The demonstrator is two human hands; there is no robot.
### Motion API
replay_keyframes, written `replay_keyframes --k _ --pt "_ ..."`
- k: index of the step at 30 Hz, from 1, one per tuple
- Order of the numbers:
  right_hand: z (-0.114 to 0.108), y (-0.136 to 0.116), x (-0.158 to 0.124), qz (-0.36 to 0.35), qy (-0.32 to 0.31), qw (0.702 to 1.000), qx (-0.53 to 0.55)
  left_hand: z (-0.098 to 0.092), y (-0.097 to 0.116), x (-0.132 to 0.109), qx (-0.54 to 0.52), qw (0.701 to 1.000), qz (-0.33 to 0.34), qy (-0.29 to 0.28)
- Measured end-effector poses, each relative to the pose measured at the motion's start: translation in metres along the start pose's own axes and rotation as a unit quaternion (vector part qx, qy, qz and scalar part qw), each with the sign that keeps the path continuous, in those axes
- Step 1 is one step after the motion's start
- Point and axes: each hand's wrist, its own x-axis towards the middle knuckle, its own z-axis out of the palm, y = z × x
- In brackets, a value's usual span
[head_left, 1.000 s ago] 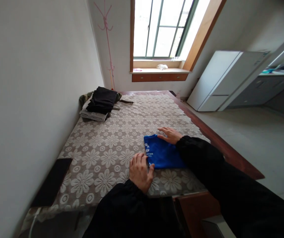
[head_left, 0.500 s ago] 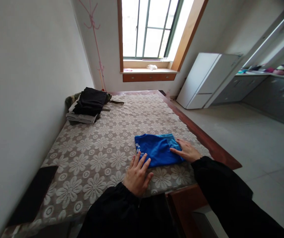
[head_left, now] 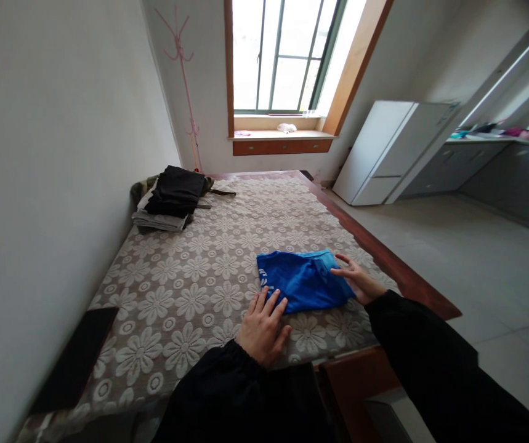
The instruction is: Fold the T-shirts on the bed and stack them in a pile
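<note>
A folded blue garment [head_left: 308,286] with a light-blue part and a white print lies on the patterned tablecloth [head_left: 227,264] near the front edge. My left hand [head_left: 264,326] rests on its lower left corner, palm down with the fingers spread. At the garment's right edge is my right hand [head_left: 359,280], its thumb and fingers apart. The thumb reaches over the light-blue part; whether its tip touches the cloth I cannot tell.
Toward the far left stands a pile of folded clothes [head_left: 176,194], black on top. A flat black item [head_left: 77,357] lies at the near left corner beside the wall. Beyond the table are a pink coat stand [head_left: 188,101], a window and a white fridge [head_left: 384,147].
My right hand has shifted off the garment's top toward its right edge, and its fingers have lifted. My left hand stays on the lower left corner. The view has moved slightly.
</note>
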Motion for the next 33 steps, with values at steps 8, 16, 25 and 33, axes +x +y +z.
replay_keyframes --k 8,16,25,33 --pt "-0.014 -0.005 -0.010 0.078 -0.119 0.990 -0.011 0.002 -0.001 0.000 -0.002 1.000 0.000 -0.003" --pt "-0.004 -0.013 -0.007 0.022 -0.083 0.991 -0.102 0.000 -0.001 0.000 -0.004 1.000 0.004 -0.005" --pt "0.003 -0.009 -0.005 -0.012 -0.057 0.983 -0.176 0.006 -0.005 0.000 -0.016 0.983 -0.140 0.113" --pt "0.001 0.004 0.000 -0.011 -0.047 0.995 -0.086 -0.014 -0.008 -0.002 -0.067 0.980 -0.161 0.096"
